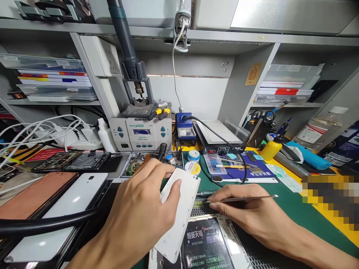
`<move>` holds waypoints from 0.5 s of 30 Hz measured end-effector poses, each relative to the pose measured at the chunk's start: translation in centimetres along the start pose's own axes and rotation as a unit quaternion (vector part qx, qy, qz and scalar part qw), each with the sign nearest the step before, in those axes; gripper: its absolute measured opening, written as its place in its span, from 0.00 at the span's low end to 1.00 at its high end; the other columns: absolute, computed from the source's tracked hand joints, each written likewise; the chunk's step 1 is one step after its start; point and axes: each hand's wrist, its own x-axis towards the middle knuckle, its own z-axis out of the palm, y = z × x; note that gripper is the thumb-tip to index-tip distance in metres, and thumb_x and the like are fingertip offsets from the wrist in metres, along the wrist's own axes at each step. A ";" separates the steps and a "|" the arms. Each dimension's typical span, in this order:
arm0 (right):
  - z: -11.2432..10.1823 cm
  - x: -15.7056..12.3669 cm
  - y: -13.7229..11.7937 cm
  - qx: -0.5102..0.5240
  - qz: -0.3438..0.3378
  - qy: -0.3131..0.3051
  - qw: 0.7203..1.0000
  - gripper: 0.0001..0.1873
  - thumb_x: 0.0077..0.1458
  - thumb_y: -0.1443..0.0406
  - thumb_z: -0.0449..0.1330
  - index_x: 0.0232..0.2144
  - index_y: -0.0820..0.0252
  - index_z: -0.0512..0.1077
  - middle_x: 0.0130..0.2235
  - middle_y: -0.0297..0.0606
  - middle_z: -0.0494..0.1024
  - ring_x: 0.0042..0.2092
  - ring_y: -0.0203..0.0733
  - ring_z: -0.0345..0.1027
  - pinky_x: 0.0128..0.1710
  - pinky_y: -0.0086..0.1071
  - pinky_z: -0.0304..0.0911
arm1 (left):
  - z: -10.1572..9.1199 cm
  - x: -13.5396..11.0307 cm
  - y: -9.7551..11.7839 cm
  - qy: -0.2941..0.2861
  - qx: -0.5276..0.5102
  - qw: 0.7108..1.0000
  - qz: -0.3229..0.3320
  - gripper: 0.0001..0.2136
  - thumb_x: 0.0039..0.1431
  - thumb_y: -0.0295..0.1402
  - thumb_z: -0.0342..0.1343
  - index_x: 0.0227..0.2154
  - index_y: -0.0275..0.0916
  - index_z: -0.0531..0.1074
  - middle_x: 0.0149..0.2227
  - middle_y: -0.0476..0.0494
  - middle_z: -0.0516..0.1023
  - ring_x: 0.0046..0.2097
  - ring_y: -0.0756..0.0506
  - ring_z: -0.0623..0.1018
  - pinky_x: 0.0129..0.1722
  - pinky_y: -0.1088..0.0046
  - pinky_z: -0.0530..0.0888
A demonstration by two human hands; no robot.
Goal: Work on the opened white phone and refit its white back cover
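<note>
My left hand grips a flat white phone cover by its edges, thumb across its face; the cover is tilted and has small clips and notches along its rim. Pinched in my right hand is a slim metal tool, which looks like tweezers; its working tip is hard to make out. Below both hands lies an opened phone, its black battery printed with white and green writing. The phone's left part is covered by the white cover. A perforated dark pad lies under the phone.
Behind stand a grey hot air station, a blue soldering unit and a heating plate. Phones lie at left, crossed by a black hose. Cables, a yellow bottle and round tins are around.
</note>
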 end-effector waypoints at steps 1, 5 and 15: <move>0.0 0.0 0.0 0.003 0.009 0.003 1.000 0.08 0.58 0.59 0.64 0.32 0.52 0.82 0.35 0.34 0.85 0.38 0.43 0.78 0.38 0.31 0.71 | 0.0 0.0 0.0 0.000 0.001 1.000 0.002 0.06 0.62 0.34 0.54 0.38 0.40 0.73 0.36 0.47 0.74 0.38 0.43 0.74 0.35 0.65 0.69; -0.1 -0.1 0.0 0.004 0.006 -0.006 1.000 0.08 0.59 0.59 0.64 0.32 0.52 0.82 0.35 0.34 0.85 0.38 0.43 0.77 0.39 0.31 0.71 | 0.0 0.0 0.0 -0.003 0.002 1.000 0.003 0.05 0.62 0.33 0.54 0.38 0.40 0.72 0.36 0.47 0.73 0.38 0.44 0.74 0.35 0.65 0.69; 0.0 0.1 0.1 0.001 0.006 -0.018 1.000 0.08 0.59 0.58 0.64 0.33 0.52 0.82 0.36 0.34 0.85 0.39 0.43 0.77 0.40 0.31 0.71 | 0.1 0.0 0.1 0.001 0.005 1.000 0.012 0.04 0.62 0.33 0.54 0.37 0.41 0.72 0.36 0.47 0.73 0.37 0.44 0.74 0.34 0.65 0.69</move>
